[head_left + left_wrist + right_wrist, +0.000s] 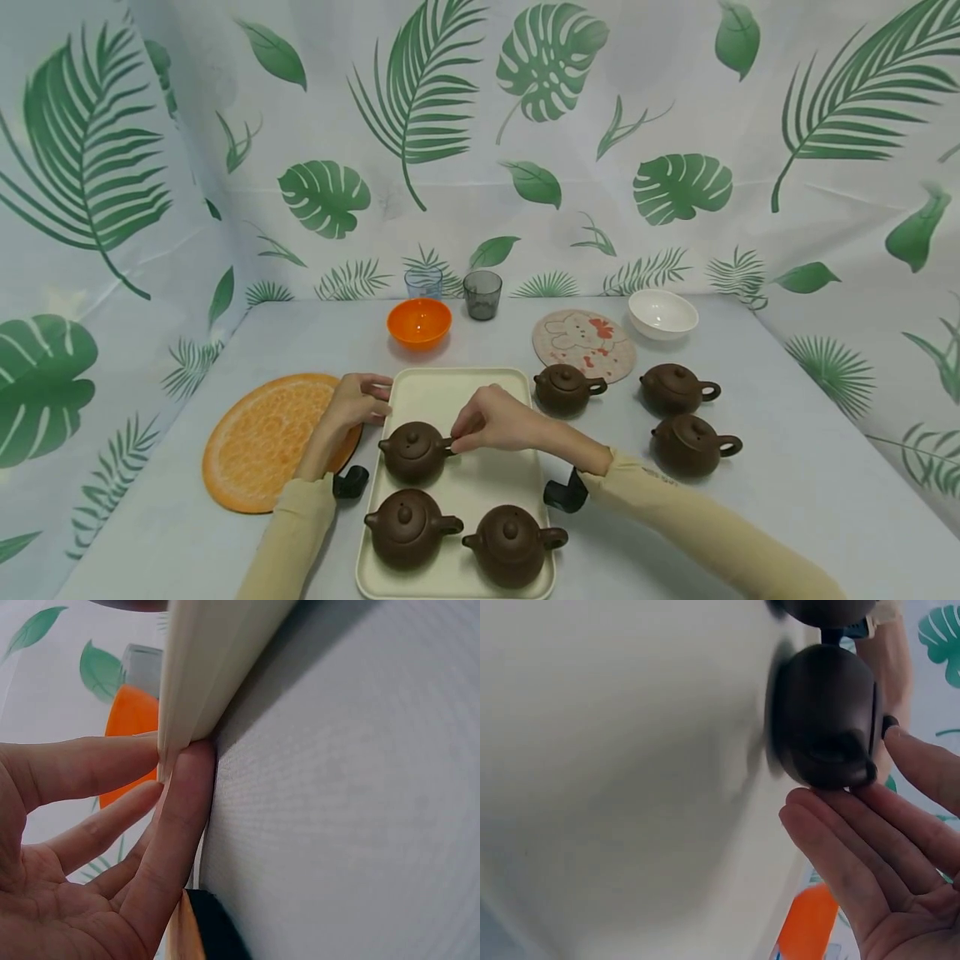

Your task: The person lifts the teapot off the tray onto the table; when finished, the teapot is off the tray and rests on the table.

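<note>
A cream tray (457,396) lies in front of me. At its left side my left hand (358,402) holds the rim; in the left wrist view the thumb and a finger (187,780) lie on either side of the tray's edge. My right hand (491,421) is at the handle of a dark brown teapot (414,454) standing on the tray. In the right wrist view its fingers (832,825) are nearly straight beside the handle, with the thumb spread apart. Two more brown teapots, one at left (405,533) and one at right (510,550), stand on the tray's near half.
Right of the tray stand three brown teapots (566,390) (671,390) (686,446). A rabbit mat (581,342) and a white bowl (662,315) are behind them. An orange bowl (418,325) and two glasses (482,296) stand at the back. An orange-slice mat (255,442) lies left.
</note>
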### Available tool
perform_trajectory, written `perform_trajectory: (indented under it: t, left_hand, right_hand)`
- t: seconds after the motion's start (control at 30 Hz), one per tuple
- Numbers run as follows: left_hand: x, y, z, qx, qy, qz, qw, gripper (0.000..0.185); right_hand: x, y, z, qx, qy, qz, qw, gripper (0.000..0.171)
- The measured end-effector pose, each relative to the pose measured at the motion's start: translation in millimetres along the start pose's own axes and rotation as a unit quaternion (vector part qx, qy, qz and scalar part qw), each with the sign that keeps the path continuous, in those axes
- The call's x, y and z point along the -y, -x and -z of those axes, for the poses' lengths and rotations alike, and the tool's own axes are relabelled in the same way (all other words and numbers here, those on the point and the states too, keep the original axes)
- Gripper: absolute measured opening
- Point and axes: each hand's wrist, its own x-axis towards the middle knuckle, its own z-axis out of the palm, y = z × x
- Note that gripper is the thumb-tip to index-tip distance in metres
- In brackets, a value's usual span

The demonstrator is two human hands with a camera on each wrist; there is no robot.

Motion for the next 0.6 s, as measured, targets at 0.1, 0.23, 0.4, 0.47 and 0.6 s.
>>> perform_trajectory:
  t: [0.1, 0.23, 0.4, 0.47, 0.6]
  left_hand:
    - [-0.3, 0.3, 0.0, 0.0, 0.001, -0.003, 1.0, 0.047]
    - [-0.4, 0.9, 0.0, 0.001, 0.002, -0.006, 1.0, 0.047]
    - [0.1, 0.4, -0.5, 0.002, 0.005, -0.003, 1.0, 0.047]
    - [0.8, 0.1, -0.5, 0.001, 0.005, -0.002, 1.0, 0.047]
    - [1.3, -0.2, -0.5, 0.0, 0.006, -0.003, 1.0, 0.047]
  right_hand:
    - [2, -3, -5, -0.003, 0.007, 0.009, 1.0, 0.012]
    - [2, -7, -11, -0.009, 0.026, 0.015, 0.999, 0.01]
    - [2, -10, -16, -0.019, 0.044, 0.013, 0.999, 0.009]
    - [2, -10, -18, -0.029, 0.043, 0.009, 0.999, 0.009]
    - [2, -9, -20, -0.053, 0.03, -0.01, 0.998, 0.009]
